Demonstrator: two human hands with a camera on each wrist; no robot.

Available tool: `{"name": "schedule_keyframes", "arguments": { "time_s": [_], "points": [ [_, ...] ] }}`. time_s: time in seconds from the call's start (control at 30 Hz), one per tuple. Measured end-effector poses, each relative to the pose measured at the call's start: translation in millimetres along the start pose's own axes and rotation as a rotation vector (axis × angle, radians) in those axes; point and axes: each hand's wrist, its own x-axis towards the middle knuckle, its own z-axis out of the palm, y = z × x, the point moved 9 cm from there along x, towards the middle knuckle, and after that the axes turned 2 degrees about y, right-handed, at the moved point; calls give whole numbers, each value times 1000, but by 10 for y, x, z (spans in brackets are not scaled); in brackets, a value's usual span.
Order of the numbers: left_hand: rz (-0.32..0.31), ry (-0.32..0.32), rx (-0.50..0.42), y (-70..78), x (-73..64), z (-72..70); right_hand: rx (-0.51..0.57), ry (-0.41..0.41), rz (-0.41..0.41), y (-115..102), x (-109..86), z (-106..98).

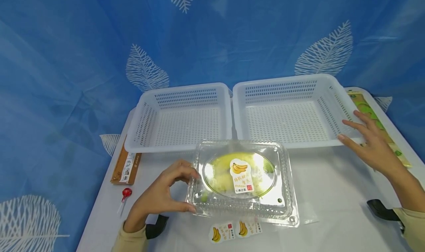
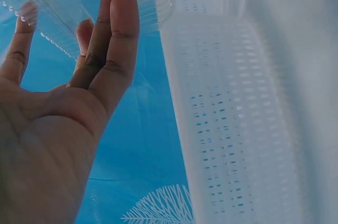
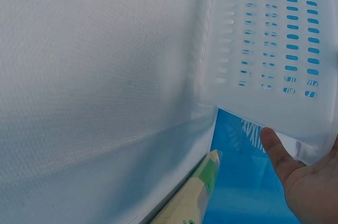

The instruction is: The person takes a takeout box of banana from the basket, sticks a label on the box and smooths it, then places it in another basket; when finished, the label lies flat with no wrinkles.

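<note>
My left hand [image 1: 169,193] grips the left side of a clear plastic clamshell box [image 1: 285,193], thumb at the near corner and fingers along the edge. Through its lid show yellow and green contents, and a banana sticker [image 1: 241,176] lies on the oval window. In the left wrist view the fingers [image 2: 120,49] reach up against the clear plastic. My right hand [image 1: 375,145] is spread at the near right corner of the right white basket [image 1: 285,145], fingers fairly straight over the rim. The right wrist view shows the thumb [image 3: 277,152] at the basket's rim.
A second white basket [image 1: 176,148] stands on the left. Two banana stickers [image 1: 221,232] lie on the white table before the box. A brown box [image 1: 123,169] and a red lollipop [image 1: 127,193] lie at left, a green package [image 1: 368,108] at right. Blue leaf-patterned cloth [image 1: 232,30] hangs behind.
</note>
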Motion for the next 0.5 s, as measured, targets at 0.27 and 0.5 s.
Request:
{"name": "schedule_keyframes", "arguments": {
  "time_s": [0.27,0.5],
  "points": [
    [-19,-5,15,18,156,-76,42,-11,-33,-3,-2,-17],
    [-54,-9,22,19,323,-157,62,-16,-45,11,1,-25]
  ]
}}
